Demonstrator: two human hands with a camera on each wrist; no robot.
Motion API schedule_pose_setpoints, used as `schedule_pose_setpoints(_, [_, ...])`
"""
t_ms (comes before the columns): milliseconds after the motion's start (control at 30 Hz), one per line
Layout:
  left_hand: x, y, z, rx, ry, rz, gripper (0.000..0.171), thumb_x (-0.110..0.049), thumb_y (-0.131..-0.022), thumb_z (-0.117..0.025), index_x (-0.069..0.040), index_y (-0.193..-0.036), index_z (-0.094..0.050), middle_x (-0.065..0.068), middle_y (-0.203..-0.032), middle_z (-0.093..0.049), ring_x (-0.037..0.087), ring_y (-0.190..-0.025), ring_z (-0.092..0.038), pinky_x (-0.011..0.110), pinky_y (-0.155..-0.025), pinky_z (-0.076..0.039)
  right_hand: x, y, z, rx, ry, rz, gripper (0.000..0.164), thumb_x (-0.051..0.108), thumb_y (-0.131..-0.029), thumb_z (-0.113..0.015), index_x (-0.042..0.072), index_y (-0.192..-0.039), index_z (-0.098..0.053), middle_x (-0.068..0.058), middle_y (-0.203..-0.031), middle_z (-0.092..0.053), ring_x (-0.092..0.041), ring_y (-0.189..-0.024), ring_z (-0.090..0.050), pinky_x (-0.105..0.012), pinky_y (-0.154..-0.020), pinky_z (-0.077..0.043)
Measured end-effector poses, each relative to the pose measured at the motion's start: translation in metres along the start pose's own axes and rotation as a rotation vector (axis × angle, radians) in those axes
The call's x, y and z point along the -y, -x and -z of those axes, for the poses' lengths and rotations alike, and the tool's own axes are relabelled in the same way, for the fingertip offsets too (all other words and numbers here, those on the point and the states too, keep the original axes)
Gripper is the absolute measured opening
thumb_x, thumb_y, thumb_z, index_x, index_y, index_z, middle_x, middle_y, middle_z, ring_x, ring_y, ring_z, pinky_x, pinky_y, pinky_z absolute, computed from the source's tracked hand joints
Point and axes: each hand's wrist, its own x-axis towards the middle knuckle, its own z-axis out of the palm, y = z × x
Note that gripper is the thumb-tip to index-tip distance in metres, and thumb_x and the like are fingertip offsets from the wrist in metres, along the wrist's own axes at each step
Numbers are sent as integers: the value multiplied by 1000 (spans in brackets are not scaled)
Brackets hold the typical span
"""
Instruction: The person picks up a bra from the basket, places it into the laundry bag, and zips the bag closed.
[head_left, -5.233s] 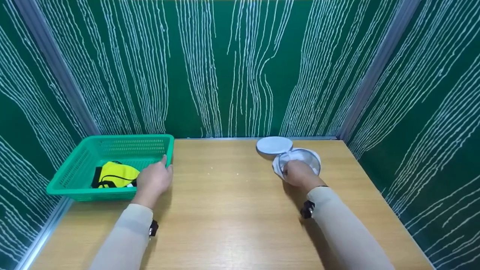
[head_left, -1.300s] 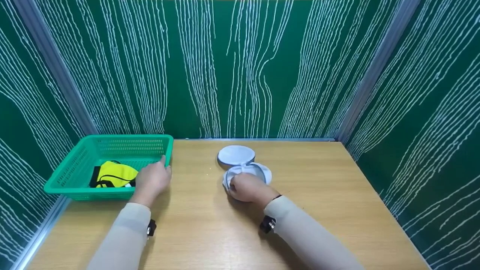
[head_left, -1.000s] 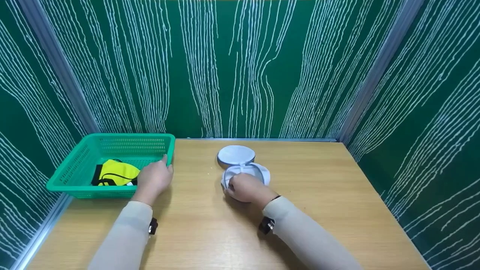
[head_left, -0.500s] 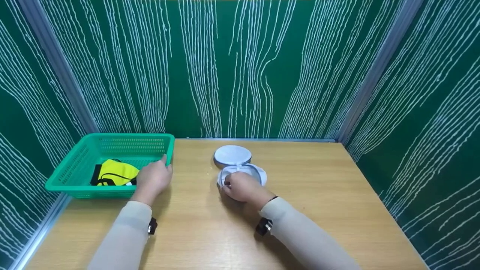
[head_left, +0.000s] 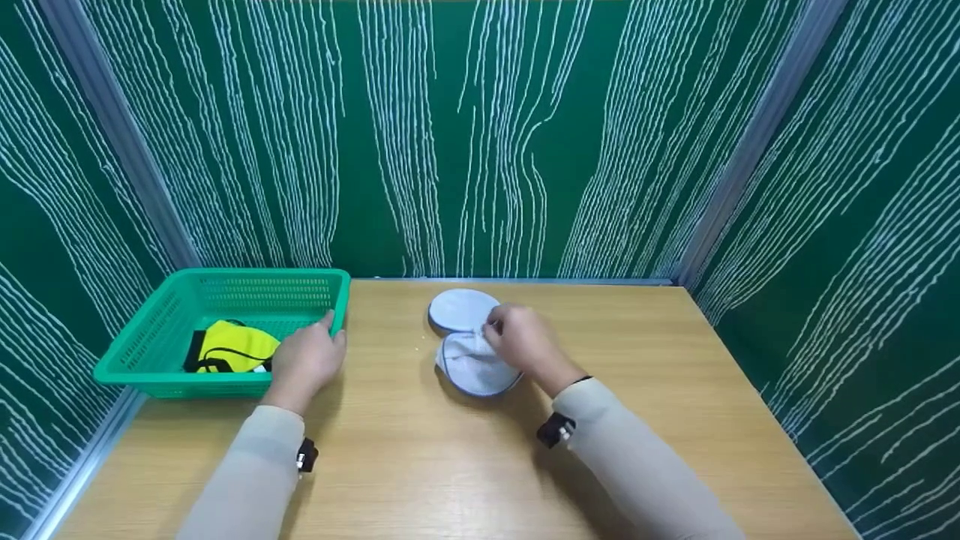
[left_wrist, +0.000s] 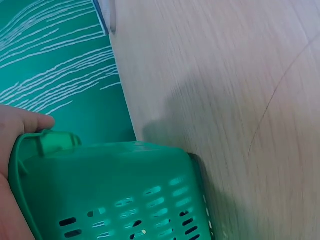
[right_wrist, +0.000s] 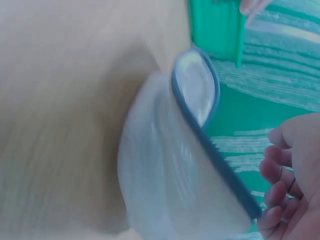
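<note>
In the head view my left hand (head_left: 309, 360) grips the right rim of a green plastic basket (head_left: 150, 382). A thumb or finger lies over that rim in the left wrist view. A pale round zip pouch (head_left: 480, 371) with dark edging stands on the table, its lid (head_left: 461, 310) folded back behind it. My right hand (head_left: 525, 341) is raised over the pouch's back right side, near where lid and body join. In the right wrist view its fingers (right_wrist: 274, 192) are loosely curled beside the pouch's dark rim, with nothing visible between them.
Inside the basket lies a yellow and black cloth item (head_left: 238, 346) with a black cord. Tiny pale specks lie on the wooden table (head_left: 420, 450) left of the pouch. Green walls with white lines enclose the back and sides.
Over the last seconds the pouch came left from the right side with my right hand. Since half a second ago that hand has lifted out of the pouch, up and right. My left hand stays put.
</note>
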Motion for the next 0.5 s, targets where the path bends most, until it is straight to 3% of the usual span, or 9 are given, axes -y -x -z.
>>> schedule_pose_setpoints(167, [-1, 0, 0, 17, 36, 31, 69, -44, -122, -45, -9, -180, -28, 24, -181, -38, 52, -161, -47, 73, -128, -43, -24, 0, 6, 30, -52, -177, 24, 29, -103, -78, 7, -110, -83, -9, -99, -79, -24, -85, -70, -37, -70, -59])
schedule_pose_setpoints(300, [-3, -5, 5, 30, 83, 27, 73, -51, -122, -41, -2, -176, -34, 28, -180, -39, 52, -166, -39, 72, -134, -35, -41, 4, 7, 90, -84, -331, 27, 33, -103, -79, 8, -113, -83, -9, -106, -80, -24, -87, -70, -32, -68, -56])
schedule_pose_setpoints(367, [-1, -10, 12, 17, 117, 39, 74, -53, -121, -41, 0, -173, -41, 31, -177, -42, 53, -165, -39, 71, -134, -35, -45, 6, 7, 110, -86, -365, 25, 33, -103, -80, 8, -110, -84, -9, -108, -81, -24, -88, -71, -32, -69, -58])
schedule_pose_setpoints(500, [19, -21, 36, -57, 82, 75, 69, -50, -119, -46, 1, -164, -53, 36, -164, -49, 60, -154, -44, 75, -125, -44, -46, 7, 8, 118, -87, -339, 24, 32, -102, -80, 8, -102, -85, -9, -103, -82, -25, -90, -71, -36, -74, -60])
